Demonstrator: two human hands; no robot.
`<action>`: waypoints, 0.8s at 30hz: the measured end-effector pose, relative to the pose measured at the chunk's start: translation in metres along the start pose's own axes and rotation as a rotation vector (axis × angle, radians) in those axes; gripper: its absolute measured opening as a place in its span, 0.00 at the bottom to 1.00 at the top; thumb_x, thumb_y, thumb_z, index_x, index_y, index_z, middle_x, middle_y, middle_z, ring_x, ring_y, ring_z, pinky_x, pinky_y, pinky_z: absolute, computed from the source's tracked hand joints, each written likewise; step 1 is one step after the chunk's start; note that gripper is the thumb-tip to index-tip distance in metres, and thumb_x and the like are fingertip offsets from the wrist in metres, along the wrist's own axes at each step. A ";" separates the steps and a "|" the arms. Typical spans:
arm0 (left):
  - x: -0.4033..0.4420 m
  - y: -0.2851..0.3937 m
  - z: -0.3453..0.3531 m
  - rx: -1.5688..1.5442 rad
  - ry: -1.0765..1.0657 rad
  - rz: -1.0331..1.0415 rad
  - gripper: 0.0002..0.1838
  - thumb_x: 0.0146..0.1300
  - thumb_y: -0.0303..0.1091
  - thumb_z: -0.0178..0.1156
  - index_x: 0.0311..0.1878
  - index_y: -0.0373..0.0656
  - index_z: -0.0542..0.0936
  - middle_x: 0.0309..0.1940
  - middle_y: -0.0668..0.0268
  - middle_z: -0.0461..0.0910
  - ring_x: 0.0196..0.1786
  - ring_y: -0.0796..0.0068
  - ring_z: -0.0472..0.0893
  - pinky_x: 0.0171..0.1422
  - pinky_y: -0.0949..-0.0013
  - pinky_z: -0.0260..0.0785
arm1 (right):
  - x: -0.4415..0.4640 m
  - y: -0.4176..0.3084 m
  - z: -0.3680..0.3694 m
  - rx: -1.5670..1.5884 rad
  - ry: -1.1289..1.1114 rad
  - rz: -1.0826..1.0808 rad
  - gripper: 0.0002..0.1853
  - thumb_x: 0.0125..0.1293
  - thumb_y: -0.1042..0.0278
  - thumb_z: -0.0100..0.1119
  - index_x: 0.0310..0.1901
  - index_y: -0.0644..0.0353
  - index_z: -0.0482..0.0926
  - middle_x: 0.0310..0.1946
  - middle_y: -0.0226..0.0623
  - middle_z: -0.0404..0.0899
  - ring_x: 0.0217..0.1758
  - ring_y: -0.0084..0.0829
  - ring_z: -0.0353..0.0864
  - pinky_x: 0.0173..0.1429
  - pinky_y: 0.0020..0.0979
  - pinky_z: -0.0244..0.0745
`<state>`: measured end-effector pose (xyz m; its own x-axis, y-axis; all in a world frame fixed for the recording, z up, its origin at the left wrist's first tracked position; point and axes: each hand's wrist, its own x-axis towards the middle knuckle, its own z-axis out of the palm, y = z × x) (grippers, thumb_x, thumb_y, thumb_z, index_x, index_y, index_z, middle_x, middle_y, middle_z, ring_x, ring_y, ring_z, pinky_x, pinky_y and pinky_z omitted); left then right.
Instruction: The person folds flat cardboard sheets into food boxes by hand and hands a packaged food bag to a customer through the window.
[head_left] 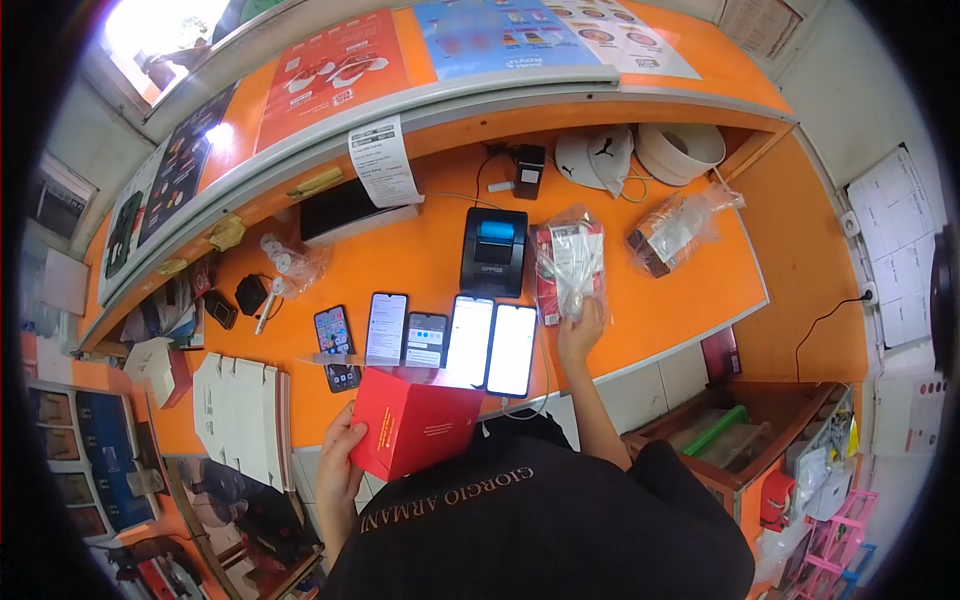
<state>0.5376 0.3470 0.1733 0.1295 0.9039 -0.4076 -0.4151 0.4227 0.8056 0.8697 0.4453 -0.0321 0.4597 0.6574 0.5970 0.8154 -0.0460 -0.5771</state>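
Observation:
My left hand (342, 455) grips the side of a red cardboard box (415, 425) close to my chest. A clear flap stands out from the box's upper edge. At the desk's front right, my right hand (582, 330) has its fingers closed on the near end of a clear plastic bag (570, 255) with red and white contents. Left of that bag stands a black receipt printer (493, 255). Between my hands lie several phones, among them a lit white-screen phone (511, 350) with a cable at its bottom end. A darker-screen phone (335, 345) lies farther left.
A plastic-wrapped dark package (675, 235) lies at the desk's right, below a white cap (597, 160). Flat white cardboard boxes (240, 415) stand at the left front edge. A printed receipt (383, 165) hangs from the raised shelf. An open drawer (740, 430) is at lower right.

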 end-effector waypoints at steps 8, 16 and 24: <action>0.012 -0.009 0.022 0.195 -0.100 -0.110 0.12 0.64 0.31 0.50 0.48 0.38 0.72 0.40 0.69 0.75 0.45 0.84 0.73 0.52 0.78 0.62 | -0.023 0.004 -0.025 0.225 -0.091 0.151 0.06 0.49 0.76 0.51 0.29 0.66 0.68 0.26 0.49 0.68 0.31 0.49 0.68 0.37 0.42 0.61; 0.018 -0.012 0.033 0.249 -0.127 -0.151 0.12 0.64 0.31 0.49 0.49 0.38 0.72 0.41 0.69 0.76 0.45 0.84 0.73 0.54 0.78 0.61 | -0.018 0.003 -0.026 0.270 -0.075 0.118 0.05 0.52 0.76 0.51 0.27 0.66 0.65 0.22 0.48 0.65 0.26 0.48 0.65 0.32 0.41 0.59; 0.017 -0.028 0.006 0.266 -0.132 -0.064 0.15 0.64 0.33 0.53 0.51 0.36 0.72 0.43 0.67 0.77 0.46 0.82 0.74 0.51 0.78 0.64 | 0.020 0.005 -0.040 0.504 -0.008 0.281 0.06 0.57 0.73 0.53 0.36 0.64 0.76 0.26 0.28 0.73 0.35 0.25 0.72 0.38 0.31 0.66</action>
<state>0.5570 0.3508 0.1470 0.2707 0.8682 -0.4158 -0.1539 0.4655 0.8716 0.8966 0.4281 -0.0011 0.6300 0.6777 0.3792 0.3930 0.1430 -0.9084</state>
